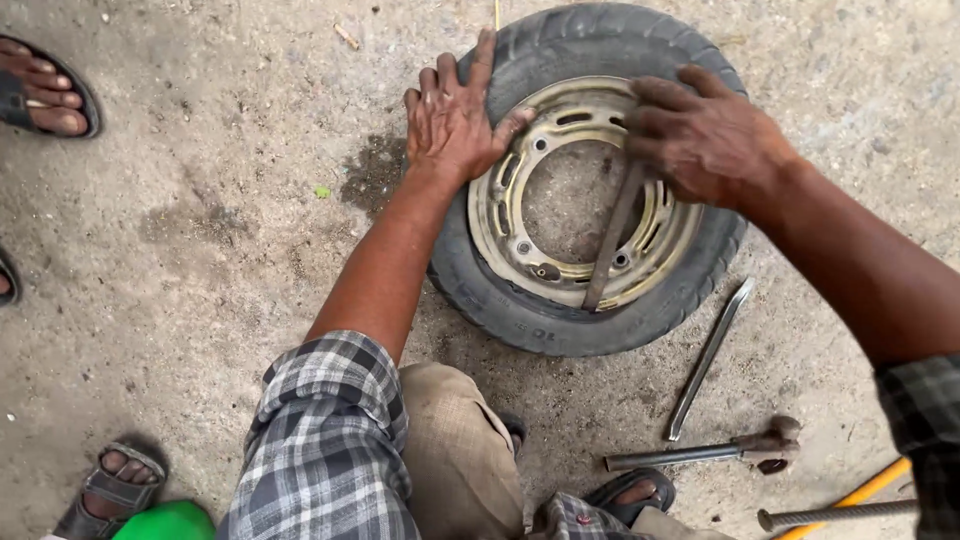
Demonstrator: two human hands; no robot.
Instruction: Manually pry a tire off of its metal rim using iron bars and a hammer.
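A small black tyre (pixel 500 300) on a worn yellowish metal rim (pixel 490 215) lies flat on the concrete ground. My left hand (pixel 455 120) presses flat on the tyre's left sidewall, fingers spread, thumb on the rim. My right hand (pixel 705 135) grips the upper end of a flat metal tyre lever (pixel 610 245) whose lower tip is wedged at the rim's near edge.
A second tyre lever (pixel 708 358) lies on the ground right of the tyre. A hammer (pixel 710 452) and a ribbed steel bar (pixel 835 515) with a yellow rod lie near my sandalled foot (pixel 630 492). Other people's sandalled feet (pixel 45 95) (pixel 110 490) stand at left.
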